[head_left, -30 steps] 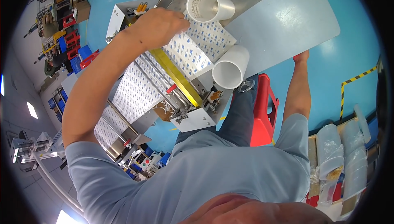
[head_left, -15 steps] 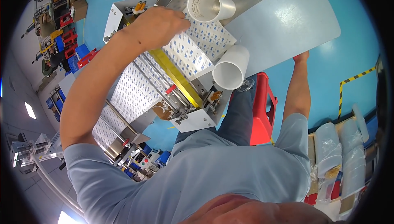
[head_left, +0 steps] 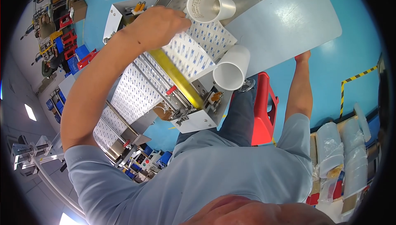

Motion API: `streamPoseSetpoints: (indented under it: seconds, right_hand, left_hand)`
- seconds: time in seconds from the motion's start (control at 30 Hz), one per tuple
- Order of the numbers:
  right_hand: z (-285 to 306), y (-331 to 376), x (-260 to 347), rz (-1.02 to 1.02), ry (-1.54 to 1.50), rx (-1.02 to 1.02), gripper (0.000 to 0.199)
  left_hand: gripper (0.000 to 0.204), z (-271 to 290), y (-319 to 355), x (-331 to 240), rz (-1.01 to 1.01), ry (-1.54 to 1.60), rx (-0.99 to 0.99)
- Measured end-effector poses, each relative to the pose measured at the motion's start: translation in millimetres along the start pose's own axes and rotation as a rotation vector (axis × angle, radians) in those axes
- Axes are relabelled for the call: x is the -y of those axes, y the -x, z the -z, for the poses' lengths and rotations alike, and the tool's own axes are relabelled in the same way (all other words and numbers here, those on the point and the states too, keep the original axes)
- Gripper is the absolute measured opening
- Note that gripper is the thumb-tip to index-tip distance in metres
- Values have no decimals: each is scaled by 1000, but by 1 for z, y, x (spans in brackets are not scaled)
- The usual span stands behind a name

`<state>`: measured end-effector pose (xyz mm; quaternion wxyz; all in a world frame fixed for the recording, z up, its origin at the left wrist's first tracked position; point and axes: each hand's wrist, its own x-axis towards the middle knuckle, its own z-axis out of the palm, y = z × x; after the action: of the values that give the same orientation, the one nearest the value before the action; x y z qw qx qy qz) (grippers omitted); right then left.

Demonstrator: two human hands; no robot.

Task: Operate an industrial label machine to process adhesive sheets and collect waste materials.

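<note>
Left hand [head_left: 161, 25] curling over patterned sheet [head_left: 193, 58], sheet lying across yellow bar [head_left: 176, 76]; fingertips hiding, pinch cannot be told. Right hand [head_left: 303, 56] reaching bench [head_left: 284, 17] edge, grip unclear. Step: seemingly guiding sheet; next move probably calling for even tension.

A glossy blue floor [head_left: 326, 74] is spread around the red stool [head_left: 260, 122]. To the stool's right, the floor is marked with black-and-yellow striped tape [head_left: 342, 99]; well to its left, a grey panelled ceiling [head_left: 17, 95] is lit by bright lamps [head_left: 30, 112].
</note>
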<state>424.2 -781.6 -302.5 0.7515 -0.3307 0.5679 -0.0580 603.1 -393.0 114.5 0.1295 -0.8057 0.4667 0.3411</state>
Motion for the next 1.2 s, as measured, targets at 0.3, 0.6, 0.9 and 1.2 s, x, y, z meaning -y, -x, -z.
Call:
streamPoseSetpoints:
  seconds: [0.3,0.6,0.9,1.2]
  right_hand:
    - [7,20,21,54,167,-47,41]
    - [-114,292,115,592,585,692,27]
    - [-221,419,76,796,1399,1175,34]
    - [-206,424,111,536,1137,1085,27]
  left_hand:
    - [11,12,28,-5,-41,-6,-114]
    - [19,-9,17,-19,-19,-147,-351]
    - [20,24,67,-35,-19,-66,-665]
    - [16,-50,131,-91,607,766,-938]
